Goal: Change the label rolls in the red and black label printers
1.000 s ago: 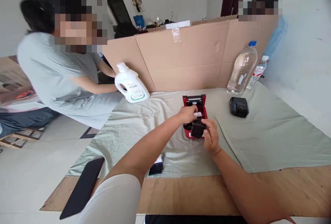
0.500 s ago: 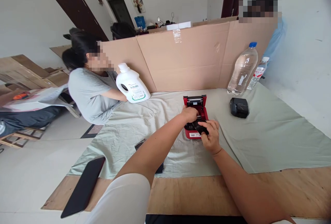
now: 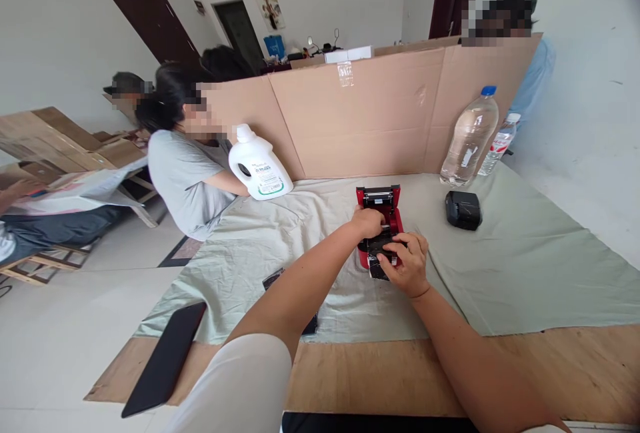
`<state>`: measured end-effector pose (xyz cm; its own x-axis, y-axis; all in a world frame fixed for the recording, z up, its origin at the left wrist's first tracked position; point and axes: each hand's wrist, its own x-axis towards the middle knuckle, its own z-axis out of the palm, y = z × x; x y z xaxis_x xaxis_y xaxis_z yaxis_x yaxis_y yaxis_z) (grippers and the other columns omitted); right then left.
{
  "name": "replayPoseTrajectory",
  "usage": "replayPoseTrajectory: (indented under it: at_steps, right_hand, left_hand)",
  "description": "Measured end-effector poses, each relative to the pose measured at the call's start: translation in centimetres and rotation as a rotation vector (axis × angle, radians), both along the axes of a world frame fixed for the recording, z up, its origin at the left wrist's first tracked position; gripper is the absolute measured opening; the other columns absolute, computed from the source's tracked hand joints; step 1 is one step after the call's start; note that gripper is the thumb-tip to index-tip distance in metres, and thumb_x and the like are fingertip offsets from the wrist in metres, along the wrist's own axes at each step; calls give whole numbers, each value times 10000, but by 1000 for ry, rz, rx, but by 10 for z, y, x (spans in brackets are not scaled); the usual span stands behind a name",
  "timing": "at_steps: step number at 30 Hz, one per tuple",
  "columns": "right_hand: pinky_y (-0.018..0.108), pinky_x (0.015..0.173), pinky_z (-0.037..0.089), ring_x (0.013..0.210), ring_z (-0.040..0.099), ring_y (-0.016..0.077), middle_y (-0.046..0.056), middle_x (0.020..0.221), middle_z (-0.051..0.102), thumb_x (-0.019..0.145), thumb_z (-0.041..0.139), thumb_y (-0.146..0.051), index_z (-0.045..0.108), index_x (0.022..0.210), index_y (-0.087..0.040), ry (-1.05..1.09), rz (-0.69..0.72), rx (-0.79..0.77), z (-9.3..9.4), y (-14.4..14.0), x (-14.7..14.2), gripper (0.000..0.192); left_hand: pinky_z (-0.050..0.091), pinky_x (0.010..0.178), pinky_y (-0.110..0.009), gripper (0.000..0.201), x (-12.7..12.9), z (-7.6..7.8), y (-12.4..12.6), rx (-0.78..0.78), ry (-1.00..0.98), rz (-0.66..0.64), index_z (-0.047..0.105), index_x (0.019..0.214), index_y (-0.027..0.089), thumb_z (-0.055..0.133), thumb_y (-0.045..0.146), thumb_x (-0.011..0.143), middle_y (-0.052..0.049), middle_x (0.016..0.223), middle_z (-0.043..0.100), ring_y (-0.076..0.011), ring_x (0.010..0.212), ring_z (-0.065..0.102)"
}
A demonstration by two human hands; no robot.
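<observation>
Near the middle of the pale green cloth-covered wooden table [image 3: 525,266], toward its far edge, sits a small red box-shaped printer with its lid open [image 3: 379,209]. The left hand [image 3: 367,221] rests curled on its top. The right hand [image 3: 407,263] clamps a black part [image 3: 379,258] at the printer's near end.

A pale green cloth [image 3: 525,266] covers most of the wooden surface [image 3: 575,366]. A cardboard screen [image 3: 360,119] stands along the far edge. A white detergent jug [image 3: 260,169] sits at the left end of the cloth, held by a seated person in a grey shirt [image 3: 183,176]. A clear water bottle [image 3: 469,136] stands upright at the right, a smaller bottle [image 3: 495,143] just behind it. A small black device [image 3: 463,209] lies near them. A dark phone [image 3: 165,359] overhangs the near left corner.
</observation>
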<state>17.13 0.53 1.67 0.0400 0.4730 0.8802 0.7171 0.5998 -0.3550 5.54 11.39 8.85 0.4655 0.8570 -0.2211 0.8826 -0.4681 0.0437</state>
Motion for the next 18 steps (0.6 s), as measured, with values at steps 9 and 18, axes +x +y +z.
replayPoseTrajectory:
  at_steps: [9, 18]
  right_hand:
    - [442, 943, 392, 1099, 569, 263, 38, 991, 725, 902, 505, -328, 661, 960, -232, -28, 57, -78, -7, 3, 4, 193]
    - [451, 980, 388, 1153, 545, 251, 40, 1090, 713, 926, 406, -262, 667, 1019, -240, -7, 71, -92, -7, 2, 6, 278]
  left_hand:
    - [390, 997, -383, 220, 2, 8, 0, 40, -17, 61, 711, 1001, 226, 557, 271, 851, -56, 1074, 730, -240, 1065, 635]
    - [402, 1000, -398, 216, 8, 8, 2, 60, 9, 94, 740, 958, 208, 628, 331, 820, -95, 1051, 728, -259, 1057, 642]
